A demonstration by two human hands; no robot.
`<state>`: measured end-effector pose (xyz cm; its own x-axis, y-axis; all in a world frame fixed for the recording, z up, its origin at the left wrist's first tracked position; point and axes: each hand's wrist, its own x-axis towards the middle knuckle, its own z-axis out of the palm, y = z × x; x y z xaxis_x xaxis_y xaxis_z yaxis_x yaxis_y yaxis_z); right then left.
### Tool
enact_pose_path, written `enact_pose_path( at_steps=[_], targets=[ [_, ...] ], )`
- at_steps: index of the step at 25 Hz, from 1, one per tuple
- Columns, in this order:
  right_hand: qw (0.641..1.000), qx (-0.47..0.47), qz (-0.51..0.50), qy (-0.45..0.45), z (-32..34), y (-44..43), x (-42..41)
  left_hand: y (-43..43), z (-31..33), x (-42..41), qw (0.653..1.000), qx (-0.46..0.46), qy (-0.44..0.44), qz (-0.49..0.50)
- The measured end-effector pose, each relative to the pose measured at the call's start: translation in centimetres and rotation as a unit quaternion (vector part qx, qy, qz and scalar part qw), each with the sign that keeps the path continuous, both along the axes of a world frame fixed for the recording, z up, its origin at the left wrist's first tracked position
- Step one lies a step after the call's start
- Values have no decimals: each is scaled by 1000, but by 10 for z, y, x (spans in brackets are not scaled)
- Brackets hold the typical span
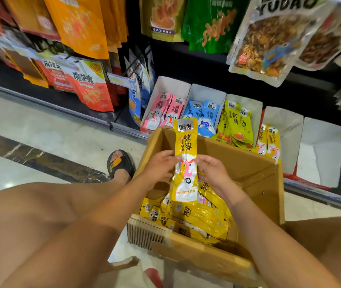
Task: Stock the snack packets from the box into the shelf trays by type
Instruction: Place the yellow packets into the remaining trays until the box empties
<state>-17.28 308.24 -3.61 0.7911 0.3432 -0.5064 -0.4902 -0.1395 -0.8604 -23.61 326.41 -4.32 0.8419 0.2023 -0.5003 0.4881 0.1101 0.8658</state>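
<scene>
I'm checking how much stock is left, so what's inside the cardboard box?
A loose pile of yellow packets lies in the cardboard box. The held packet, the left hand, the right hand and the near wall cover part, so the count is hidden.

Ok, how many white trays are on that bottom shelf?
5, in a row left to right: pink-packet tray, blue-packet tray, lime-packet tray, yellow-packet tray, then an empty tray. Others may be hidden past the right edge.
</scene>
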Motion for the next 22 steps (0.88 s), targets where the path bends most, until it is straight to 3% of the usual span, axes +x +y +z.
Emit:
enact_pose_path(
  at_steps=[2, 9, 15, 19, 22],
  targets=[
    [1000, 7, 28, -7, 5, 2, -4, 1, -3, -1, 999, -29, -3, -15],
    [998, -19, 56, 4, 0, 1, -6, 8, -7, -4, 999, 29, -15, -38],
    [989, -128, 73, 23, -45, -21, -6, 43, -15, -9, 971, 233, -49, -35],
    [961, -220, 168, 12, -88, -38, -27, 54, -20, -14, 977, 207, -54, -6],
    [906, -301, 295, -30, -121, -46, -46, 57, -27, -14, 977, 204, -62, 10]
  ],
)
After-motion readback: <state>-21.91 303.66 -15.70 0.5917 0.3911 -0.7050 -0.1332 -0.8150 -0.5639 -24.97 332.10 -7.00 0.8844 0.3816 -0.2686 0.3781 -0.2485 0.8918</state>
